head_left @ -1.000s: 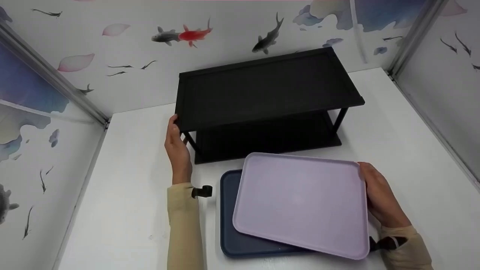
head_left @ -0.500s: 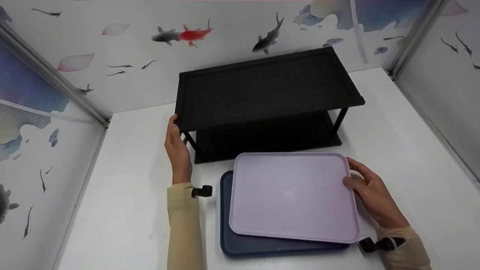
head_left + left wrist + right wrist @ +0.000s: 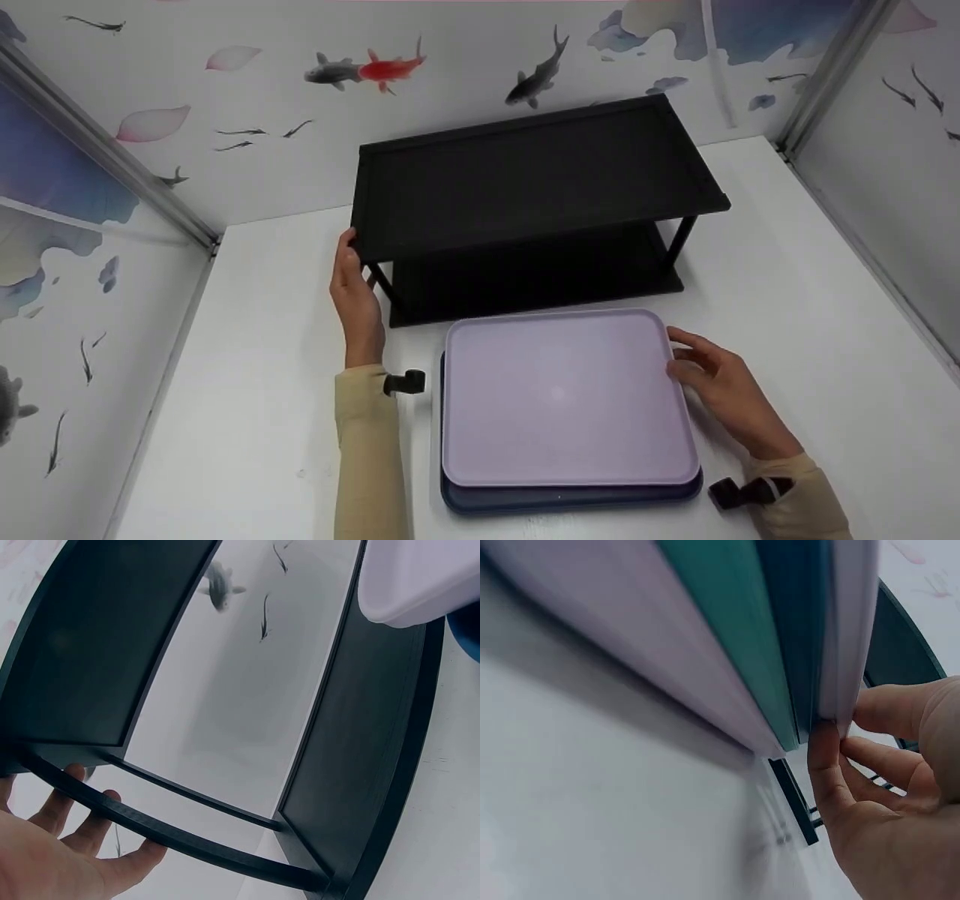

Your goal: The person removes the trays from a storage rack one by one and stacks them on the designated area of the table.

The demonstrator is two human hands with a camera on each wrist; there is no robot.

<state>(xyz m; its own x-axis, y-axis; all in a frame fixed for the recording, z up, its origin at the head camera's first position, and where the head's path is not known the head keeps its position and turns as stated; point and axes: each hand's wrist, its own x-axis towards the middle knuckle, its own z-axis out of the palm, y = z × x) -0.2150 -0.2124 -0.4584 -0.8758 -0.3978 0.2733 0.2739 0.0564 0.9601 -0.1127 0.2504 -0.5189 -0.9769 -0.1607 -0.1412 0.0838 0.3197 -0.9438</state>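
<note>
My right hand (image 3: 739, 401) pinches the right edge of a lavender tray (image 3: 562, 397), thumb above and fingers beneath. That tray lies over a dark blue tray (image 3: 577, 496), whose front rim shows. From the right wrist view, a teal tray (image 3: 727, 630) and another lavender tray (image 3: 630, 637) appear lower in the stack. At the left end of a black two-tier rack (image 3: 525, 180), my left hand (image 3: 356, 304) holds the rack by its upper corner. The left wrist view shows fingers (image 3: 94, 829) passing behind the rack's post (image 3: 172, 836).
The rack stands behind the trays on a white table (image 3: 262, 420), near the back wall (image 3: 262, 97) painted with fish. Side walls (image 3: 892, 195) enclose the table left and right. The lower tier (image 3: 525, 274) sits just behind the lavender tray's far edge.
My right hand has moved left with the lavender tray, which has turned straighter and now covers most of the blue one. My right thumb now rests over the rim. The left hand stays put.
</note>
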